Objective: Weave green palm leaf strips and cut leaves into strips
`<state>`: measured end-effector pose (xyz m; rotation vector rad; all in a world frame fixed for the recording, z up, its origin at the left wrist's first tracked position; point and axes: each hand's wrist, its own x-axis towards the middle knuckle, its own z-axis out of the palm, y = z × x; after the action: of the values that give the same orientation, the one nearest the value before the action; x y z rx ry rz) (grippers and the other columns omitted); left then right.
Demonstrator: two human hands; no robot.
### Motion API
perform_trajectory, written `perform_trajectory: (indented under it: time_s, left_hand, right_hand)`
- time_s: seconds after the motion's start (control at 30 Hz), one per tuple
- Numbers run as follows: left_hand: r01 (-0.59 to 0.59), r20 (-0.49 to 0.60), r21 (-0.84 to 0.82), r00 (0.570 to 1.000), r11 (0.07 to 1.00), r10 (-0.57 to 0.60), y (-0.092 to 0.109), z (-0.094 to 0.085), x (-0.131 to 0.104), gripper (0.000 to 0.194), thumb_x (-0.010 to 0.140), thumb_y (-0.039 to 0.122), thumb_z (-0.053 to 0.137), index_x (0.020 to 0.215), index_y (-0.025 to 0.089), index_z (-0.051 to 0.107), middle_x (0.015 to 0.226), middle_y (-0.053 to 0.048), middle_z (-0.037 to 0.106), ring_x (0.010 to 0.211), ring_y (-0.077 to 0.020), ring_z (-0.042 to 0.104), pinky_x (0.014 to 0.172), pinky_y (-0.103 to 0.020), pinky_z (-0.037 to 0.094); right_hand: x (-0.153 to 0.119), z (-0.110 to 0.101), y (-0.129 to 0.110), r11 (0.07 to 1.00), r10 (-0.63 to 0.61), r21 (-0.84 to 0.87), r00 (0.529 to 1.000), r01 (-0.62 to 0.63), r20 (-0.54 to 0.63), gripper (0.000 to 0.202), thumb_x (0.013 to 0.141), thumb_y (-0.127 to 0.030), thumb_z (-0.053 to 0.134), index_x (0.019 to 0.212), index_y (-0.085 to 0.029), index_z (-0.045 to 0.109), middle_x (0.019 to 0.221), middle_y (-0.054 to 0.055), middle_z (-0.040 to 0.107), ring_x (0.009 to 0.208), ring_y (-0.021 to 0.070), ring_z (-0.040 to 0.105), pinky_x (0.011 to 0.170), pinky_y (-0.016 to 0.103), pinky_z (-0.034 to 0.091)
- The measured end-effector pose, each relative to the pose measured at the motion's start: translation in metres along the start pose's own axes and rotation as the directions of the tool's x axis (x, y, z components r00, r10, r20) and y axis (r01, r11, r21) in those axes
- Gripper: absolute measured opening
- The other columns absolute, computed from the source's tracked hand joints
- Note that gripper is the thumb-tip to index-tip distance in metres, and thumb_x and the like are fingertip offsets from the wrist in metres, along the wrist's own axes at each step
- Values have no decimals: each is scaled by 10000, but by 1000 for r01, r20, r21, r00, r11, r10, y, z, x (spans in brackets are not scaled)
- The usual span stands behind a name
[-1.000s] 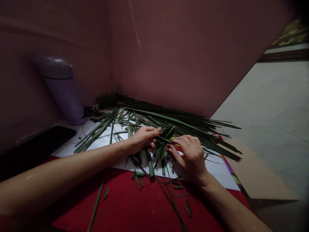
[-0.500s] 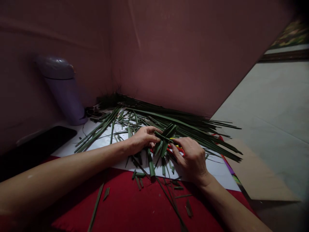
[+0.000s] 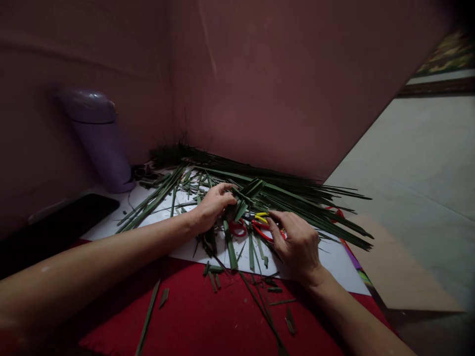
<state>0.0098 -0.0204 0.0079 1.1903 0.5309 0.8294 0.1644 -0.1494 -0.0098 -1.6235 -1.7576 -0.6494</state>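
My left hand (image 3: 217, 207) pinches a folded green leaf piece (image 3: 247, 195) between thumb and fingers, above the white paper. Several flat blades cross in it, some sticking up and others pointing down. To its right, my right hand (image 3: 297, 240) has thumb and forefinger drawn close together; what lies between them is too small to make out. Right at those fingertips is a cutting tool with a black head and yellow grips (image 3: 261, 217). Red loop handles (image 3: 238, 228) show beside it, partly covered by leaf and hand.
Long green leaves (image 3: 297, 198) lie along the wall, with cut scraps scattered over the paper (image 3: 334, 269) and red cloth (image 3: 208, 321). A purple flask (image 3: 106, 153) and a dark flat object (image 3: 74, 217) stand left. Brown cardboard (image 3: 404, 277) lies at the right.
My left hand has moved slightly left and up with the leaf piece, away from my right hand. The tool's black head and the red loop now show more clearly.
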Motion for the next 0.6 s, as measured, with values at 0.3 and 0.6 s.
perform_trajectory:
  time_s: [0.3,0.6]
  left_hand:
    - [-41,-202,-14,979,999,37,-2,-9,11,312,591,62,629,889,122,561,658,3,552,558,-78,510,501,-197,367]
    - [-100,-62,-17,993,995,99,-1,-14,16,339,571,127,710,881,125,573,580,43,526,513,-66,504,530,-213,388]
  right_hand:
    - [-2,1,-10,926,93,339,972,-164,216,178,855,-229,478,978,-193,602,881,42,655,748,158,592,688,266,429]
    - [-1,2,-10,611,315,626,874,-485,371,353,887,-447,380,783,-177,581,612,0,581,493,103,480,470,217,374]
